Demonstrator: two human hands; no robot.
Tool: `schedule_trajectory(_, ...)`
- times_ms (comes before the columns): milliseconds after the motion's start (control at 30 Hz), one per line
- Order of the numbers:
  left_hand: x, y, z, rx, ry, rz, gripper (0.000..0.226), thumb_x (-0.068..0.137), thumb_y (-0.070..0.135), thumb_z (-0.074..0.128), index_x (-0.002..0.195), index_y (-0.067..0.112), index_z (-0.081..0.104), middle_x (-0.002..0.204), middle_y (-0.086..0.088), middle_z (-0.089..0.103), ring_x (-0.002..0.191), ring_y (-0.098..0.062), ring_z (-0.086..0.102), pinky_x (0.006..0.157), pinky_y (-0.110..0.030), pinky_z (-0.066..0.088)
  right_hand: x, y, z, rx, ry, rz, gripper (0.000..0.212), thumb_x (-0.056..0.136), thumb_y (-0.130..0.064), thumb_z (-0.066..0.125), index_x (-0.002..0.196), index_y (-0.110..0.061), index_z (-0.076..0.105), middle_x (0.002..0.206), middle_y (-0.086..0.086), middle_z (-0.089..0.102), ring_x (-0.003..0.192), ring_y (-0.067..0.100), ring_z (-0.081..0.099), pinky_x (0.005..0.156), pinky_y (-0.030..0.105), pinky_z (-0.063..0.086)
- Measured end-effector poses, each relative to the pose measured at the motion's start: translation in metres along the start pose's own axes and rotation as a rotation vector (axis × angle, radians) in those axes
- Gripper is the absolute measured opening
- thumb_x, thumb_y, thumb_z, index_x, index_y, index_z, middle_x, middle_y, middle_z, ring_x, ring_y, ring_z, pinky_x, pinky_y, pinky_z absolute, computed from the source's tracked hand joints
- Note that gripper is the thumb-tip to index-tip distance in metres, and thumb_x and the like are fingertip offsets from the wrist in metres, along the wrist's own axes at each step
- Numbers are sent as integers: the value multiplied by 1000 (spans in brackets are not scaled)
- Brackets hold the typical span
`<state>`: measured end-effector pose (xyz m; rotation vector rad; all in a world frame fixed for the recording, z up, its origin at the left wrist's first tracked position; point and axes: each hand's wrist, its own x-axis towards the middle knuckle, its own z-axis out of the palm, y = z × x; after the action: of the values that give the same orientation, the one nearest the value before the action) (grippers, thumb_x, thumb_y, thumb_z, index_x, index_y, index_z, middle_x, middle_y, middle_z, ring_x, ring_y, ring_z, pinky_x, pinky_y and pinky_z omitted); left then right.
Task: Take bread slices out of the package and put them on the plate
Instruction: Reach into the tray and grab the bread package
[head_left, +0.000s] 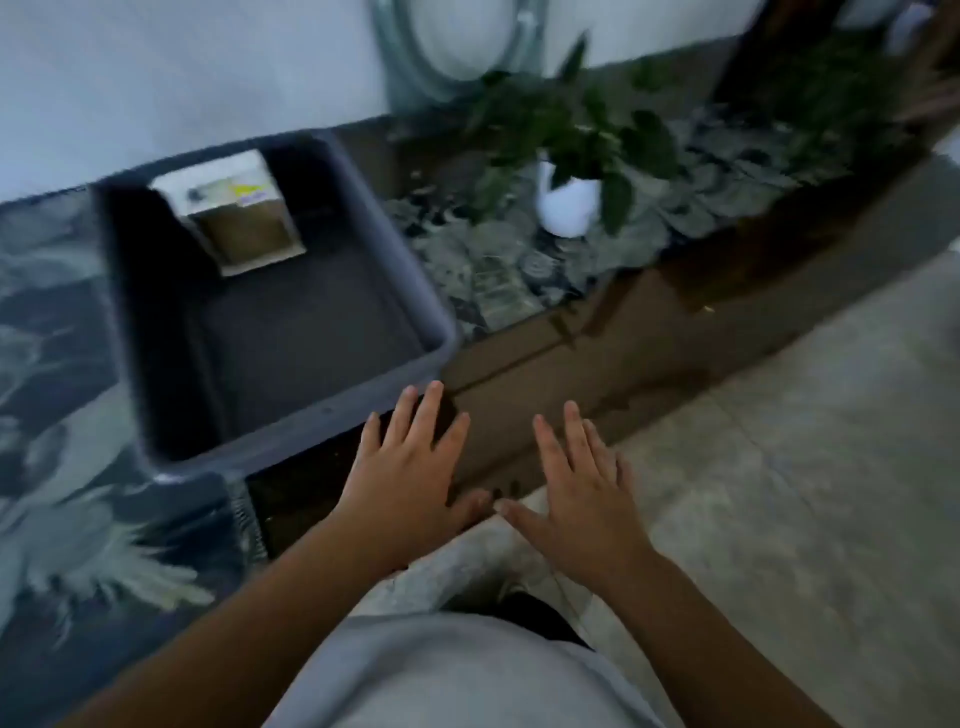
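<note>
Two hands are held out flat with nothing in them. Left hand (410, 467) and right hand (576, 493) have fingers spread apart, thumbs almost touching. Past the left fingertips sits a grey bin (156, 322), with the bread package (236, 213) at its far end.

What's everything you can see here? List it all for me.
Bin: one, dark grey, on the patterned table, left of centre.
Package: one, white with brown window, standing at the bin's far wall; probably the bread.
Potted plant: one, green leaves in a white pot, on the table behind.
Floor: pale tiles, right.
Plate: none visible.
Left hand: open, fingers spread, near the bin's corner.
Right hand: open, fingers spread, holding nothing.
</note>
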<state>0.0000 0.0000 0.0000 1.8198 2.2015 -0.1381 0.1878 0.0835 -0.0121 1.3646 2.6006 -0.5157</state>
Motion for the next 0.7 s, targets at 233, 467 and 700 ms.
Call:
schedule_trajectory(233,-30,-44,3,-82,147,-475,85,85,75,18,152,25,6,164,-12,-6,148,-32,-9,118,-58,13,96,-55,-22,-110,4,-504,92,84,-76,36,154,-30,-2,166,4,-12,152,24,-3,116,59,10)
schedule_trajectory(467,-31,-62,6,-165,177,-666,87,82,77,22,151,28,4,164,-11,-6,149,-31,-9,118,-57,14,136,-101,-20,-197,-5,-707,92,85,-76,36,154,-26,3,167,8,-5,152,27,2,116,59,14)
schedule_trajectory(700,-30,-101,-2,-144,207,-594,90,78,79,19,152,28,9,164,-11,-3,149,-32,-6,116,-57,14,137,-125,-16,-169,-9,-649,89,86,-76,34,155,-27,5,167,6,-6,152,25,-1,117,58,10)
